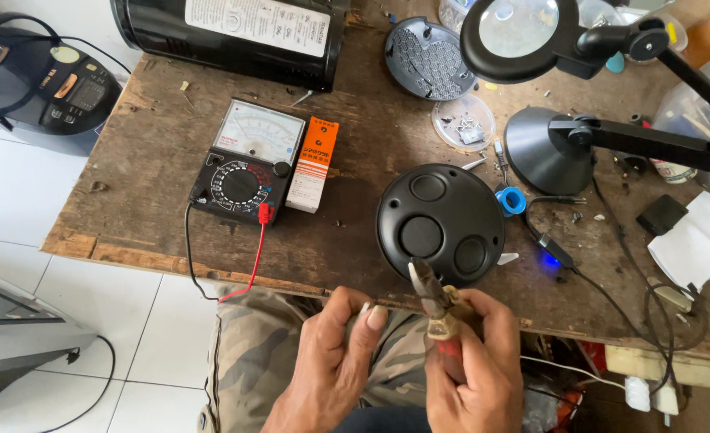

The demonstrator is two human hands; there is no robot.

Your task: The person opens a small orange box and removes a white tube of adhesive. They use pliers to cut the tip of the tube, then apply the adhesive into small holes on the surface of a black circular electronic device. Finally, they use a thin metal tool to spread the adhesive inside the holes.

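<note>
While the analog multimeter [246, 164] sits toward the table's [154, 120] left edge with an orange box [313, 164] just beside it, the left hand [335, 357] hovers off the near edge, fingers curled with thumb and forefinger pinched together; whether they grip anything is too small to tell. Just right of it, the right hand [475, 365] is closed around red-handled pliers [435, 301], jaws pointing up toward the round black casing [440, 223] lying at the near edge. Farther right stands a magnifier lamp [547, 148].
</note>
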